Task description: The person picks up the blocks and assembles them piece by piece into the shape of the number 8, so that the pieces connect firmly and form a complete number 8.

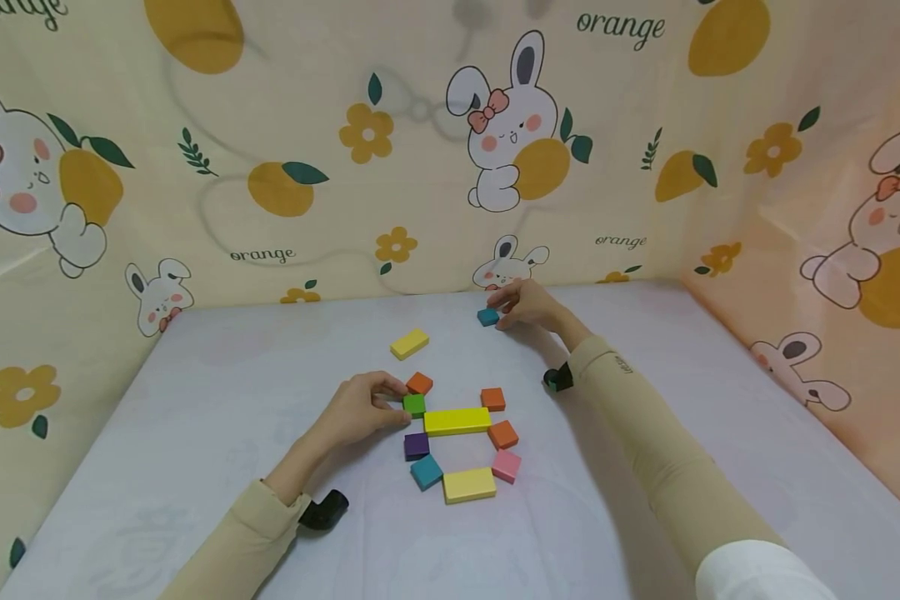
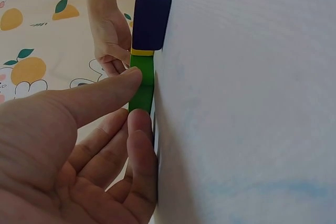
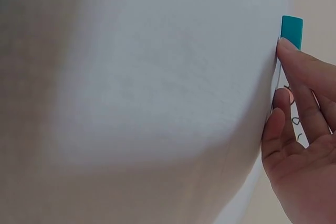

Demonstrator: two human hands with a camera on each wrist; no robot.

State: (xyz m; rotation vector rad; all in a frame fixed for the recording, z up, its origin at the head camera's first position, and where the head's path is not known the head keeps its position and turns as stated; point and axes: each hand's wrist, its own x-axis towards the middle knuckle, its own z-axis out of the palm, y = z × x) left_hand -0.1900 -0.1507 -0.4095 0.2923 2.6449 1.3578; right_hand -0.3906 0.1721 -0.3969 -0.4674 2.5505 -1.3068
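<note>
My left hand (image 1: 360, 406) is at the left side of a ring of coloured blocks, pinching a green block (image 1: 414, 406) between thumb and fingers. An orange block (image 1: 419, 383) touches the green one at its far end, and a purple block (image 1: 416, 447) lies nearer to me. In the left wrist view, the thumb presses the edge of the green block (image 2: 142, 90). Far back on the table, my right hand (image 1: 527, 305) pinches a small blue block (image 1: 487, 317). The right wrist view shows the thumb against this blue block (image 3: 292, 31); part of it is hidden.
A long yellow block (image 1: 457, 422) crosses the ring. Orange blocks (image 1: 503, 434), a pink block (image 1: 506, 466), a pale yellow block (image 1: 469, 485) and a teal block (image 1: 426, 472) lie around it. Another yellow block (image 1: 409, 343) lies apart, behind. A printed cloth (image 1: 420, 192) hangs behind the white table (image 1: 232, 417).
</note>
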